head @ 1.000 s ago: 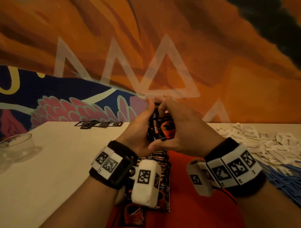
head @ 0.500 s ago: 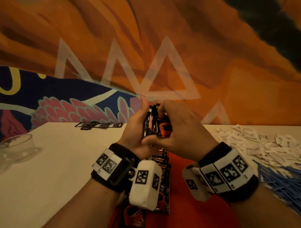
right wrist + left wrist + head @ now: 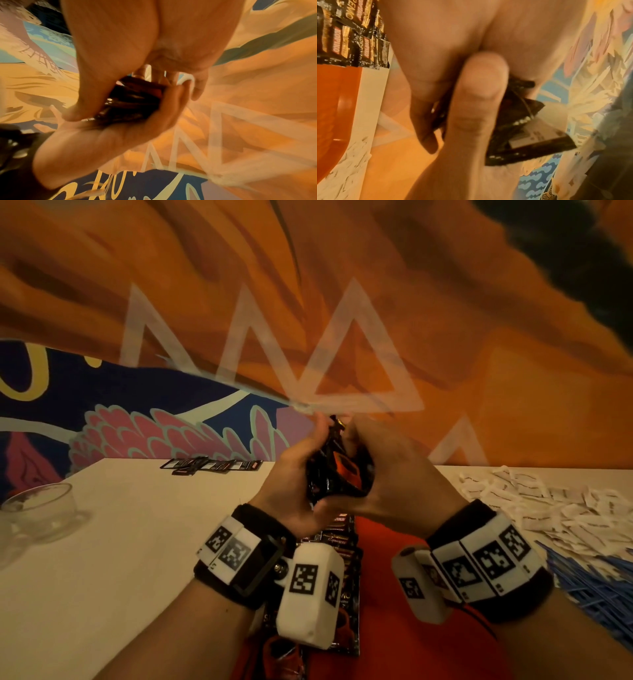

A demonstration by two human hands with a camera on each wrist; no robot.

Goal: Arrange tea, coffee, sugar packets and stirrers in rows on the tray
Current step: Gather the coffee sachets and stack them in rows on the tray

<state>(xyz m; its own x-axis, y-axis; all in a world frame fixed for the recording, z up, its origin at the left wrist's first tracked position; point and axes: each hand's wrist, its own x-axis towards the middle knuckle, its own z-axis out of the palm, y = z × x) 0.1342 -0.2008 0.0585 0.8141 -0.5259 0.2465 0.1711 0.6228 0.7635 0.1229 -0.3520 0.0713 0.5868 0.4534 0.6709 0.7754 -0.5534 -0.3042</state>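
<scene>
1. Held up over the red tray: a bunch of coffee packets, clamped between both hands.
2. Left hand fingers curled round the bunch, thumb across it.
3. Right hand fingers likewise grasping it (black wrappers).
4. On the tray's left side: a row of the same packets.
5. Right of the tray on the worktop: white sugar packets, blue stirrers.

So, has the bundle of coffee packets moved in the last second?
No. The coffee packets stay at the same spot against the table's far edge, under the white triangle on the wall.
</scene>
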